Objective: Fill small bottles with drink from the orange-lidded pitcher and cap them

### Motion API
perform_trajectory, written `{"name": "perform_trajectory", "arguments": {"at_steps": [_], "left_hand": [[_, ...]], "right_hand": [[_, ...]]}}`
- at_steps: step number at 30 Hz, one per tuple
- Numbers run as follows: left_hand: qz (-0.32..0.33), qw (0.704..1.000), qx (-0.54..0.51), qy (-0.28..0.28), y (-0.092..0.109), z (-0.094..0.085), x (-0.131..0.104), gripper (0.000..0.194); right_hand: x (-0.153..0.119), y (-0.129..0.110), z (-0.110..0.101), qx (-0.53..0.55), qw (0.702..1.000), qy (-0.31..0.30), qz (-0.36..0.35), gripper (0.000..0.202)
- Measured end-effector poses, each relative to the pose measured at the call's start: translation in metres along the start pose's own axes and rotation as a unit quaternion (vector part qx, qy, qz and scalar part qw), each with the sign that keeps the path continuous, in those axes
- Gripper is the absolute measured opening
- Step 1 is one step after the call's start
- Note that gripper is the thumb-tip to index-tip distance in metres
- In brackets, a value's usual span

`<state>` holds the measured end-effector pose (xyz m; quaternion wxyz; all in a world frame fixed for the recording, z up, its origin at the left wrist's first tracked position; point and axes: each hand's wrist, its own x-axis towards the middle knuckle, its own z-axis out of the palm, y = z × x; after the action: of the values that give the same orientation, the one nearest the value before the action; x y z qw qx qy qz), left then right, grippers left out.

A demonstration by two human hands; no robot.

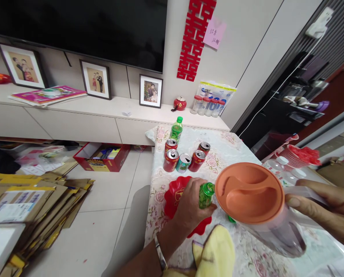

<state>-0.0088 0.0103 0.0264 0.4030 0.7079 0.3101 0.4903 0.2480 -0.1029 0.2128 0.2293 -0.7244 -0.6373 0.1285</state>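
My left hand (190, 202), with a bracelet at the wrist, is closed around a small green plastic bottle (205, 196) over a red scalloped tray (172, 194). My right hand (318, 204) grips the handle of a clear pitcher (275, 238) with an orange lid (249, 192). Tilted, the pitcher has its lid edge close beside the bottle's mouth; I cannot tell whether they touch. A small green object (231, 219), partly hidden, shows under the lid. Peeled yellow-white pieces (216, 254) lie nearest me.
Behind the tray stand several opened drink cans (185, 162) and a green-capped bottle (176, 129) on the flowered tablecloth (160, 184). Clear bottles (275, 164) and a pink basket (294, 157) are at right. Flattened cardboard (53, 204) and a red box (101, 157) lie on the floor at left.
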Motion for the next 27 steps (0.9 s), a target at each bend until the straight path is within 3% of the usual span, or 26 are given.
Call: {"name": "perform_trajectory", "arguments": {"at_steps": [12, 27], "left_hand": [[0.002, 1.000, -0.009, 0.000, -0.0026, 0.0006, 0.0001, 0.055], [0.017, 1.000, -0.012, 0.001, -0.0036, 0.0011, -0.0006, 0.057]], "right_hand": [[0.0017, 0.0031, 0.0006, 0.019, 1.000, -0.024, -0.003, 0.033], [0.0018, -0.0030, 0.0009, 0.001, 0.999, -0.003, -0.032, 0.033]]}}
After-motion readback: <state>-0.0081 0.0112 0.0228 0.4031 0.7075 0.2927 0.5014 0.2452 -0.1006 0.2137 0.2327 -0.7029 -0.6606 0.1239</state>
